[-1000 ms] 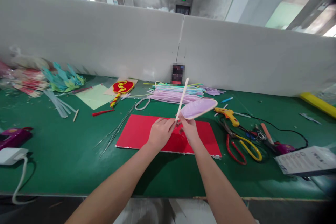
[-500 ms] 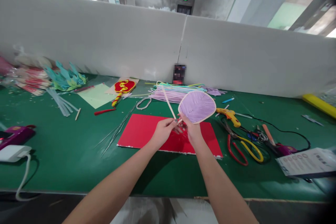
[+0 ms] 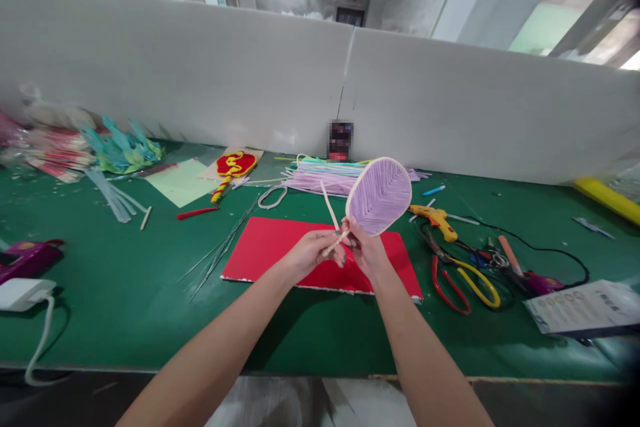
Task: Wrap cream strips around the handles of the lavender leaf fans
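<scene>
A small purple fan [image 3: 380, 197] with a cream rim is raised over a red board [image 3: 270, 247]. My right hand [image 3: 367, 248] is closed around the base of the fan, where its face meets the handle. My left hand [image 3: 315, 252] pinches the cream-wrapped handle [image 3: 333, 245], which points down and to the left. From between the hands a loose cream pipe cleaner [image 3: 329, 203] sticks up. My fingers partly hide where the strip meets the handle.
Behind the board lies a pile of purple and green pipe cleaners [image 3: 315, 177]. A red and yellow fan [image 3: 235, 165] and thin wires [image 3: 223, 247] are at left. At right are a yellow glue gun [image 3: 435, 219], pliers [image 3: 453, 273] and a blue pen [image 3: 434, 191].
The fan has tipped more upright, its face turning and rising slightly. The loose cream strip now shows a shorter length above my hands, and the handle has come into view.
</scene>
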